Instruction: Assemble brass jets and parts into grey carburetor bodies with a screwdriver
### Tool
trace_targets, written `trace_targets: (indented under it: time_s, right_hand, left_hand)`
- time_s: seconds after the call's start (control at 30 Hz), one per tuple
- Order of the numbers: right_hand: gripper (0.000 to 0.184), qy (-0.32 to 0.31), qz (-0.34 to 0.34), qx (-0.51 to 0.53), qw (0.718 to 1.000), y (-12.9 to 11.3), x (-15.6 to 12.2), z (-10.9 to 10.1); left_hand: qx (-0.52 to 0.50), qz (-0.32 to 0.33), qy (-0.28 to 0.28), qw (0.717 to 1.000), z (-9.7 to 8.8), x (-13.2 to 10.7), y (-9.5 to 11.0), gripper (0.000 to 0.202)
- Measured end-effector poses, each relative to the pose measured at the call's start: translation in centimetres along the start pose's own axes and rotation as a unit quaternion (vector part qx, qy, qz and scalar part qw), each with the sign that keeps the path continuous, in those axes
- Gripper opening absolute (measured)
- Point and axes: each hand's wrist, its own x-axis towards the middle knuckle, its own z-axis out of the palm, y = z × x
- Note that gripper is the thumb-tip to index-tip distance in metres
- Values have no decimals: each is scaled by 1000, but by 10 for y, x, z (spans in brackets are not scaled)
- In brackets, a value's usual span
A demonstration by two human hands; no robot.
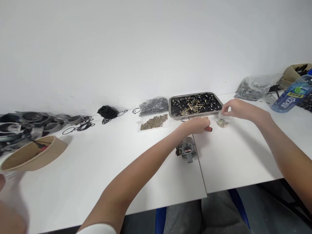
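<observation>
My left hand (200, 124) is closed above the middle of the table around a small red-handled tool (208, 129). Only its red end with a dark tip shows; my fingers hide the rest. Just below that hand, a grey metal carburetor body (188, 150) with a round bore stands on the white table near the seam. To the right, my right hand (232, 109) has its fingers closed at the rim of a small clear plastic cup (222, 123). Some small parts lie in the bottom of the cup.
Behind are a metal tray (171, 112) of black and brass parts, brass pieces (154, 122) and a bag of small grey parts (154, 106). Black rings (107, 112) and a tan basin (55, 148) lie left, beside another person's blurred arm (12, 214). A blue bottle (290, 99) stands right.
</observation>
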Motion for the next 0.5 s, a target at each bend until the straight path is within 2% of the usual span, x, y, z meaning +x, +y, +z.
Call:
trace_targets:
  time_s: [0.03, 0.1, 0.17, 0.2, 0.27, 0.37, 0.4, 0.43, 0.5]
  right_hand:
    - [12, -26, -7, 0, 1000, 1, 3, 2]
    - [13, -85, -11, -1, 996, -2, 8, 6]
    - [14, -140, -9, -3, 990, -5, 10, 7]
    - [15, -161, -8, -2, 987, -6, 10, 7]
    - [17, -185, -6, 1, 983, -8, 10, 8]
    - [18, -186, -10, -3, 982, -8, 11, 9]
    - [18, -184, -13, -1, 983, -8, 11, 10]
    - [18, -183, -15, 1, 983, -8, 11, 11]
    - [17, -173, -17, 1, 985, -8, 10, 12]
  left_hand:
    - [-5, -3, 19, 1000, -5, -8, 2, 20]
    - [-53, 2, 92, 994, -17, -31, 2, 20]
    - [-129, -4, 218, 967, -30, -59, -6, 15]
    - [-162, -28, 291, 942, -35, -75, -13, 19]
    - [-251, -88, 421, 867, -40, -107, -33, 27]
    - [-377, -137, 578, 711, -27, -145, -70, 24]
    - [-406, -145, 618, 658, -19, -154, -82, 24]
    - [-431, -152, 641, 616, -10, -161, -92, 26]
    - [-449, -165, 676, 561, 9, -170, -108, 31]
